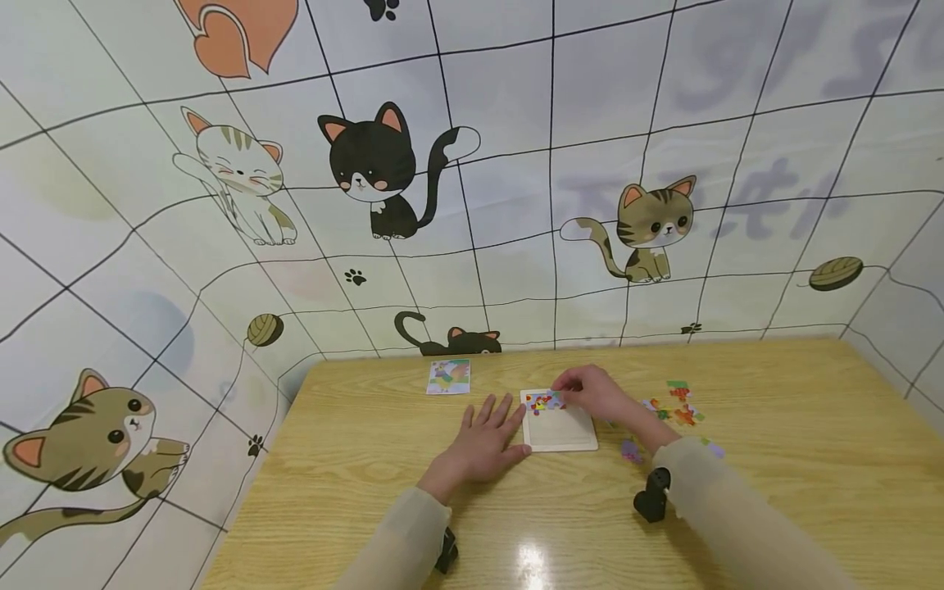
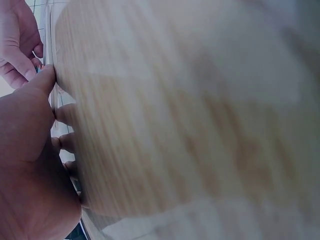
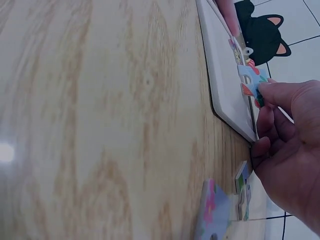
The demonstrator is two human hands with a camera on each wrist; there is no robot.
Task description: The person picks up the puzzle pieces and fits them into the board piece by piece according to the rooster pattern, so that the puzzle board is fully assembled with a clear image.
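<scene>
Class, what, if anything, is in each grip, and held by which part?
The right grip pinches a puzzle piece by its palm-side edge; the left grip holds nothing.

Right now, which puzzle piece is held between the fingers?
The light-blue piece with red and green patches, pinched by the right hand; other pieces lie in the tray or loose on the table.

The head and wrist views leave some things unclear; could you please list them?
Head: colourful square card, details too small.
Left wrist: pale wooden table, blurred.
Right wrist: blue jigsaw piece, partly hidden by right hand.
Right wrist: purple jigsaw piece, cut by bottom edge.
</scene>
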